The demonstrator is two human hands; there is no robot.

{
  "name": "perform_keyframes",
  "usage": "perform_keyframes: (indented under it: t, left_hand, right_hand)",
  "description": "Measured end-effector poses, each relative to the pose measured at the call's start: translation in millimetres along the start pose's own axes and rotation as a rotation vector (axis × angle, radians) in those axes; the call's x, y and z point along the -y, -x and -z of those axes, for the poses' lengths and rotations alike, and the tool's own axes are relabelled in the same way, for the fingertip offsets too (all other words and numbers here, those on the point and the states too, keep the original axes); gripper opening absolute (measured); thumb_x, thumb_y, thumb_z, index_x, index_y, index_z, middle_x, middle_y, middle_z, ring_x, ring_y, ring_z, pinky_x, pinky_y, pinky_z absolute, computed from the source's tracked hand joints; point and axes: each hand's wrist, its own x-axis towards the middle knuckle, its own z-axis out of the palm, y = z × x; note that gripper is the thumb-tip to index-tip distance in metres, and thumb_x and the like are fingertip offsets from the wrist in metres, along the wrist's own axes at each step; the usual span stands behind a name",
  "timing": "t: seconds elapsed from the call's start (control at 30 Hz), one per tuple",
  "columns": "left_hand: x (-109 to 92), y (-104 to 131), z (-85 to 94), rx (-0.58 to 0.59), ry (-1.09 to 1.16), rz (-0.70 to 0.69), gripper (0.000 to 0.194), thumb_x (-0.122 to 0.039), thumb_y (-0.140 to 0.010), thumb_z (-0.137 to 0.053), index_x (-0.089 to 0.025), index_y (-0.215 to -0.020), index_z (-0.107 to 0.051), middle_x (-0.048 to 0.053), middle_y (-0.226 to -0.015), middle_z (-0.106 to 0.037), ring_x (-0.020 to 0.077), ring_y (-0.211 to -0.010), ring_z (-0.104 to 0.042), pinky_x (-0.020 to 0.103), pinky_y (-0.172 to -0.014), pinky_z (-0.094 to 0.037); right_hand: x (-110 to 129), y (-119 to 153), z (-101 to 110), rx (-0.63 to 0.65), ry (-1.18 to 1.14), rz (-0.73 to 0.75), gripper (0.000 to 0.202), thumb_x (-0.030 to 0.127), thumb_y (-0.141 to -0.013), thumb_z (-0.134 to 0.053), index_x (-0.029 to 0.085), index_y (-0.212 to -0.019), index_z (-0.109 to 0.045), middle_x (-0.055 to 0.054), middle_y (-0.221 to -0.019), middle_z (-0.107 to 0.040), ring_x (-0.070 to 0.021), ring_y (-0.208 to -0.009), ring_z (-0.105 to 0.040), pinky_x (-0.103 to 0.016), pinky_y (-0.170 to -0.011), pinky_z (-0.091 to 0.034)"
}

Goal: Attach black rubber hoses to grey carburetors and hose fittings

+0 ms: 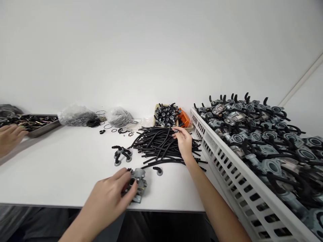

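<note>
My left hand (113,190) grips a grey metal carburetor-like part (138,185) near the table's front edge. My right hand (182,139) reaches over a pile of black rubber hoses (158,143), its thumb and forefinger pinched at the pile's far side; what lies between the fingertips is too small to name. Behind the pile stands a yellow bin (156,107) of small grey and black elbow fittings. Several loose fittings (122,155) lie left of the hoses, and one more (158,171) sits just right of the metal part.
A white slatted crate (227,168) heaped with metal parts (267,148) fills the right side. An orange bin (184,117) stands at the back. Plastic bags (75,116) and black rings (93,122) lie back left, beside a metal tray (47,127). Another person's hand (11,137) is at far left.
</note>
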Motion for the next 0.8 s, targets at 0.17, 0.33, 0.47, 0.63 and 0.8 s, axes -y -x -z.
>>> perform_keyframes:
  t: [0.17, 0.33, 0.47, 0.63, 0.8]
  left_hand:
    - [-30.5, -13.3, -17.8, -0.123, -0.061, -0.191, 0.022, -0.026, -0.092, -0.044, -0.022, -0.071, -0.046, -0.003, -0.065, -0.050, 0.0117, -0.045, -0.050, 0.026, -0.045, -0.035]
    - [-29.6, -15.2, -29.8, -0.183, 0.136, -0.149, 0.027, -0.029, -0.081, -0.061, -0.023, -0.070, -0.038, -0.002, -0.071, -0.047, 0.0149, -0.061, -0.051, 0.026, -0.055, -0.041]
    - [-14.6, -3.8, -40.6, -0.132, 0.398, 0.033, 0.065, -0.032, -0.055, -0.082, -0.023, -0.107, -0.044, 0.009, -0.114, -0.053, 0.0277, -0.103, -0.056, 0.039, -0.083, -0.051]
    - [-10.4, 6.8, -57.7, 0.055, 0.572, 0.207, 0.092, -0.023, -0.058, -0.077, -0.027, -0.139, -0.033, 0.011, -0.137, -0.050, 0.0304, -0.122, -0.053, 0.045, -0.099, -0.047]
    - [-14.7, 7.5, -70.1, -0.031, 0.577, 0.264, 0.080, -0.021, -0.052, -0.077, -0.025, -0.126, -0.048, 0.007, -0.119, -0.064, 0.0290, -0.102, -0.064, 0.041, -0.088, -0.053]
  right_hand:
    - [0.0, 0.1, 0.2, 0.009, -0.017, 0.000, 0.021, 0.024, -0.074, -0.058, 0.019, -0.090, -0.070, -0.005, -0.090, -0.071, -0.0163, -0.068, -0.064, -0.031, -0.064, -0.053]
    - [1.0, 0.7, -0.7, -0.003, -0.032, -0.012, 0.021, 0.024, -0.074, -0.058, 0.019, -0.090, -0.070, -0.005, -0.090, -0.071, -0.0164, -0.068, -0.064, -0.031, -0.065, -0.053]
    - [1.3, 1.2, -1.0, 0.002, -0.029, -0.005, 0.021, 0.024, -0.073, -0.057, 0.019, -0.090, -0.069, -0.005, -0.089, -0.071, -0.0160, -0.068, -0.064, -0.031, -0.067, -0.054]
    - [1.4, 1.9, -1.3, 0.017, -0.011, 0.008, 0.020, 0.023, -0.075, -0.055, 0.019, -0.089, -0.069, -0.005, -0.091, -0.071, -0.0160, -0.070, -0.065, -0.032, -0.072, -0.054]
    - [0.8, 2.5, -0.9, 0.024, -0.004, 0.017, 0.020, 0.021, -0.075, -0.055, 0.020, -0.089, -0.069, -0.005, -0.093, -0.071, -0.0163, -0.072, -0.065, -0.032, -0.073, -0.054]
